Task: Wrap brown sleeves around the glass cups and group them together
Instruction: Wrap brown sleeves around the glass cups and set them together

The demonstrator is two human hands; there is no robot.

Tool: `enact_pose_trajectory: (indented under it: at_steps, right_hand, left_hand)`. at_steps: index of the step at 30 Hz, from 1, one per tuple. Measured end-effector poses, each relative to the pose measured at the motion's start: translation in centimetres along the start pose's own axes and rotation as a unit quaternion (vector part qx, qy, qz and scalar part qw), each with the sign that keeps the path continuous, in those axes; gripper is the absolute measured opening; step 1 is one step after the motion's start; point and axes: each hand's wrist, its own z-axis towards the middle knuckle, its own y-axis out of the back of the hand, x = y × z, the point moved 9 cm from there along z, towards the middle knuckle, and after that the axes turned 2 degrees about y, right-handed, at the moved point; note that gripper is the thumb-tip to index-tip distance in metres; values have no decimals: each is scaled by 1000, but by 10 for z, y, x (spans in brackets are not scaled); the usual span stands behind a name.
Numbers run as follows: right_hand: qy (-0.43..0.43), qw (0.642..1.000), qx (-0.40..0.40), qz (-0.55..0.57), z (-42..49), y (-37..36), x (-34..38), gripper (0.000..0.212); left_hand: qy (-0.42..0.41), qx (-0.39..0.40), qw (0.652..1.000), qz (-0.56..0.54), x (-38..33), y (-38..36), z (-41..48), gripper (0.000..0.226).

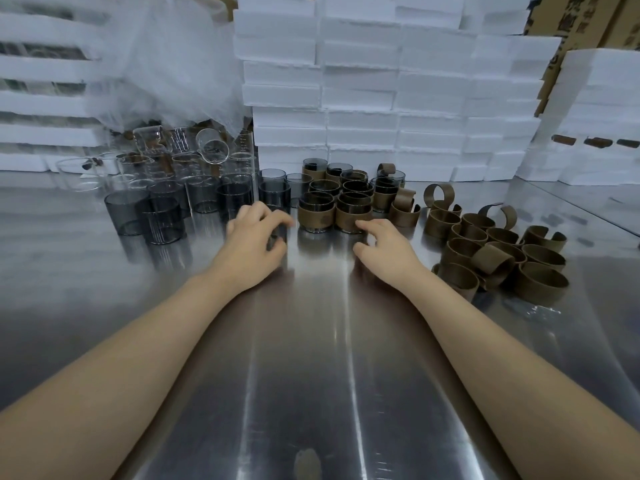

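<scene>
A brushed steel table (311, 358) fills the near and middle of the scene, shiny, with long streaks of reflected light. Along its far edge rises a wall of stacked white foam boxes (363, 98), with brown cardboard cartons (588, 15) behind them at the far right and crumpled translucent plastic sheeting (166, 64) draped at the far left. Under that sheeting is a jumble of clear glasses (211, 150), some tipped over. In front of them, left of centre, stand rows of bare smoked cups (162, 216), upright and close together. At the centre, against the foam wall, sleeved cups (317, 213) stand grouped and touching, each with a brown band round it. To the right lies a heap of loose brown sleeves (498, 254), curled into open rings, some on edge. Two bare forearms reach in from the near side. The left hand (252, 244) has its fingers curled round one smoked cup (280, 233), just left of the sleeved group. The right hand (388, 247) hovers low with fingers loosely bent and spread, holding nothing, fingertips beside the nearest sleeved cup.
</scene>
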Motion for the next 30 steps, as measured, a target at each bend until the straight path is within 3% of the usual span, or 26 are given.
enact_pose_trajectory:
  at_steps: [4,8,10,13,17,20,22,30]
  right_hand:
    - [22,999,31,-5,-4,-7,10,61]
    - [71,995,65,19,-10,-16,26,61]
    - [92,990,89,53,-13,-22,34,61]
    - [108,983,114,94,-17,-28,42,63]
    - [133,977,82,147,-19,-20,50,74]
    - [149,970,15,191,-19,-7,53,64]
    - [165,968,-16,187,-20,-1,56,64]
    - [193,963,-6,188,-24,-3,62,75]
  left_hand:
    - [-46,40,992,-108,-17,-8,-4,64]
    - [27,93,979,-179,-12,-31,-4,92]
    - [56,136,975,-169,-9,-41,-5,80]
    - [47,131,973,-184,-11,-37,-6,47]
    - [-2,109,959,-263,-26,-27,-7,58]
    - [29,115,907,-404,-34,-26,-9,63]
    - [47,123,888,-440,-38,-28,-10,68]
    - [68,110,901,-415,-35,-26,-11,67]
